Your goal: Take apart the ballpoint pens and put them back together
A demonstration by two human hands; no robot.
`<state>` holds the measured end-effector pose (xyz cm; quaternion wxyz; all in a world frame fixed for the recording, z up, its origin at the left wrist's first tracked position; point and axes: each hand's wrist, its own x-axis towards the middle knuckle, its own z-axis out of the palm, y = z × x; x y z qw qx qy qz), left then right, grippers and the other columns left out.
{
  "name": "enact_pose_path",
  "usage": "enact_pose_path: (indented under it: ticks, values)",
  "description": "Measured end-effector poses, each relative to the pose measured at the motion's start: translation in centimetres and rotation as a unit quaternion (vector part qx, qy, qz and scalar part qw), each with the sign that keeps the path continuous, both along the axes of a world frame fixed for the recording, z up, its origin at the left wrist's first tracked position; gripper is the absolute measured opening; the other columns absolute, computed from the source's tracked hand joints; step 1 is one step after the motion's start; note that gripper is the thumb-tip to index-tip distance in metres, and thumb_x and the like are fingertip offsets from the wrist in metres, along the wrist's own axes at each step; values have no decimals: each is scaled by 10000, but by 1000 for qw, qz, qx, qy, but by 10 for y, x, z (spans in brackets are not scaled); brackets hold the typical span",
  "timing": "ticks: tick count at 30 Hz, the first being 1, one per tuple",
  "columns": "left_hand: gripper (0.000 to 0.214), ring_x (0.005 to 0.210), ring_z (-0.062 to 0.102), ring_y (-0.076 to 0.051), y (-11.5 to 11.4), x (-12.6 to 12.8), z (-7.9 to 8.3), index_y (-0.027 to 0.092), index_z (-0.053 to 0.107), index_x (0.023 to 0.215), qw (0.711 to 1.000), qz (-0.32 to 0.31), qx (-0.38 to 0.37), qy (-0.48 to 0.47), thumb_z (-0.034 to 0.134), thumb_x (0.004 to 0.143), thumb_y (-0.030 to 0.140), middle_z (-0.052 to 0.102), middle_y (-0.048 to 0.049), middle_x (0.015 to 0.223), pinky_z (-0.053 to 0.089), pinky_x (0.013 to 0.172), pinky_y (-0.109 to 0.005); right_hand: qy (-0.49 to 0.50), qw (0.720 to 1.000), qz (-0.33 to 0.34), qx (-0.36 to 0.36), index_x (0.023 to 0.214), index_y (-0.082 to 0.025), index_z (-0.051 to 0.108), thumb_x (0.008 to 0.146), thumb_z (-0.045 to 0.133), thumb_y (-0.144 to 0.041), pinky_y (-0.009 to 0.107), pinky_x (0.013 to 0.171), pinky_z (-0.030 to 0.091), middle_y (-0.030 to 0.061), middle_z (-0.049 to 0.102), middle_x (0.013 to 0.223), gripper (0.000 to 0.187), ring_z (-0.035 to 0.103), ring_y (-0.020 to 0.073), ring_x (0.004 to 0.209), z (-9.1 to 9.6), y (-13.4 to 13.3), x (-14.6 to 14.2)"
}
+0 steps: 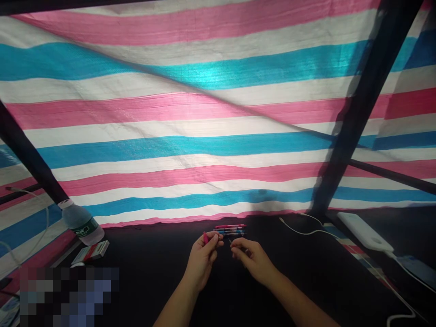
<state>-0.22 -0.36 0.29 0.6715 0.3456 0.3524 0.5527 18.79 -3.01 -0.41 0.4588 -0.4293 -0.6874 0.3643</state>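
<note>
My left hand point(201, 259) is closed round a pink pen barrel point(205, 238), whose end sticks up between thumb and fingers. Facing it across a small gap, my right hand point(255, 260) pinches with thumb and forefinger. A thin, pale sliver shows at those fingertips, too small to name. Just beyond both hands, several pens lie side by side on the black table; the farthest is a pink pen point(230, 226), and a blue and white pen point(235, 232) lies nearer. My fingers partly hide the nearer pens.
A clear bottle point(81, 225) and a cigarette-like box point(91, 252) stand at the left. On the right are a white power bank point(365, 231) and a white cable point(306, 232). Striped sheeting point(190, 150) hangs behind the black table point(143, 281), with dark frame poles either side.
</note>
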Motion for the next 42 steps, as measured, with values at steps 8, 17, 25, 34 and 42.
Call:
enact_pose_path:
  ticks: [8, 17, 25, 34, 42]
  values:
    - [357, 407, 295, 9, -6, 6, -1, 132, 693, 987, 993, -30, 62, 95, 814, 808, 416, 738, -74, 835, 131, 422, -183, -41, 999, -21, 18, 905, -204, 750, 963, 606, -443, 287, 671, 461, 31, 703, 796, 285, 615, 196, 731, -1, 1, -1]
    - [372, 397, 278, -3, -4, 5, -3, 138, 681, 967, 988, -17, 86, 124, 804, 800, 447, 714, -42, 772, 137, 417, -187, -40, 999, -25, 20, 928, -199, 760, 963, 615, -440, 279, 646, 446, 23, 682, 772, 283, 594, 183, 700, -2, 1, 0]
    - [273, 506, 490, -94, -5, 5, -2, 165, 735, 930, 972, -16, 129, 197, 791, 807, 402, 719, -32, 764, 355, 504, -212, -50, 998, -14, 30, 945, -212, 757, 969, 613, -435, 294, 675, 473, 37, 716, 825, 266, 630, 197, 742, -2, 1, 1]
    - [151, 754, 613, -201, -6, 2, -5, 188, 744, 850, 935, -6, 196, 294, 786, 794, 323, 711, -28, 799, 462, 712, -275, -50, 998, -12, 31, 939, -220, 750, 955, 648, -420, 288, 698, 475, 30, 711, 840, 225, 643, 198, 774, -5, 2, 0]
    - [430, 659, 591, -155, -5, 8, -13, 183, 728, 1142, 969, -23, 139, 205, 731, 857, 506, 695, -53, 851, 449, 621, -257, 33, 999, 0, -11, 910, -196, 716, 969, 608, -457, 274, 644, 457, 7, 674, 733, 289, 619, 180, 694, -7, 2, -6]
